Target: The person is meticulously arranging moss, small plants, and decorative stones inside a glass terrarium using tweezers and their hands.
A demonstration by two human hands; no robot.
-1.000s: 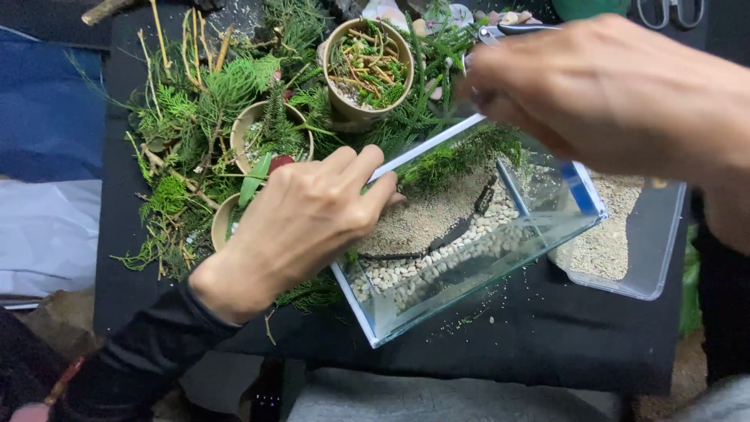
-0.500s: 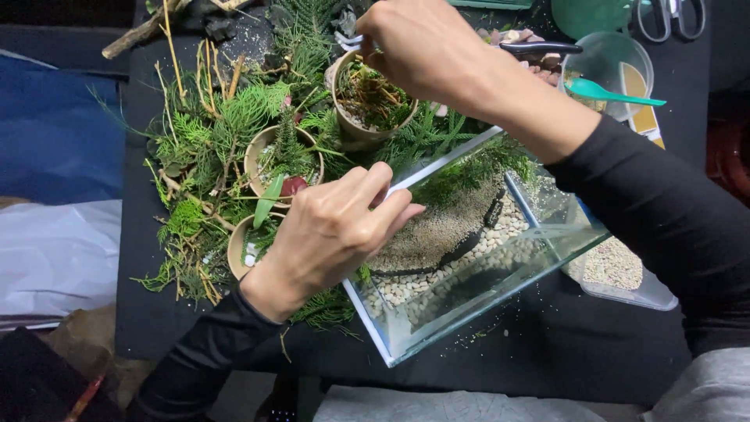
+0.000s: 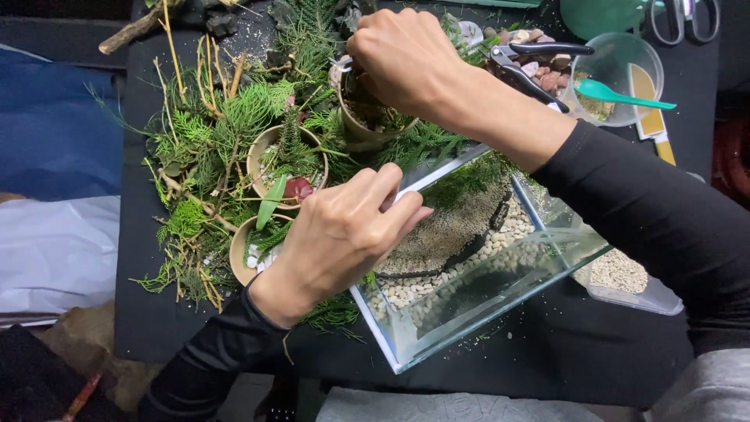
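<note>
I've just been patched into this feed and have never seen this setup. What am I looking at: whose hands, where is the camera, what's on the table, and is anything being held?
There is no machine here: these are a person's two bare hands, filmed by one camera worn on the head, looking down.

The left hand rests on the rim of a clear rectangular glass tank, tilted, holding dark sand and pale pebbles. The right hand reaches into a round tan pot of soil; whether it grips anything is hidden.

On the black table lie green fern-like cuttings, two more small tan pots, black-handled pliers, and a clear plastic cup with a teal spoon.
</note>
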